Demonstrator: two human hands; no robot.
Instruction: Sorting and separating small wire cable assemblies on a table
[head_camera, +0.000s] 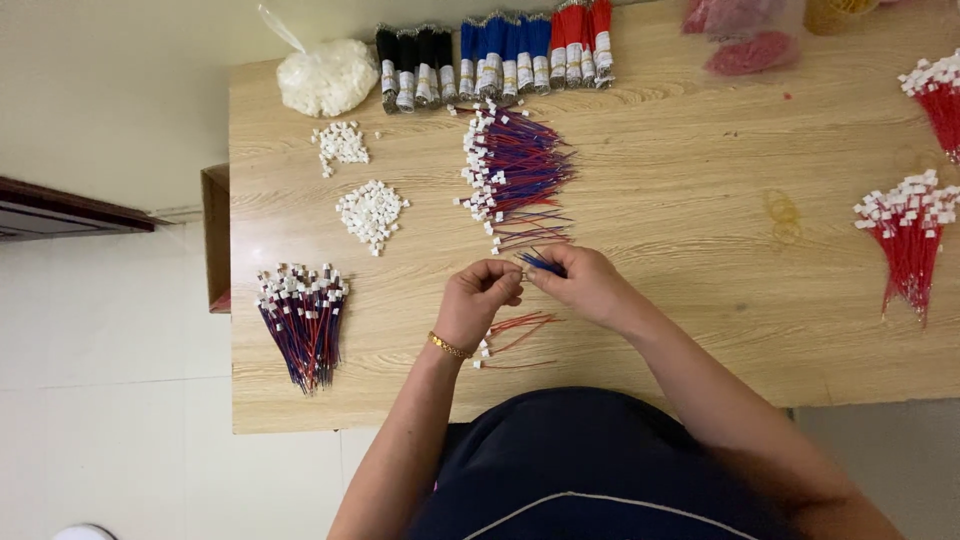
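My left hand (478, 302) and my right hand (583, 285) meet over the middle of a wooden table (700, 200). Several short blue wires (541, 263) stick out of my right hand's pinched fingers. My left hand's fingertips pinch something tiny at the wires' tips; I cannot tell what it is. A few loose red wires (515, 328) lie on the table under my left wrist. Just beyond my hands lies a pile of red and blue wires with white connectors (512, 165).
A bundle of finished wires (303, 315) lies at the left. Two heaps of white connectors (370, 212) and a plastic bag (325, 75) sit at the far left. Bound black, blue and red wire bundles (495, 55) line the far edge. Red wire bundles (910, 240) lie at the right.
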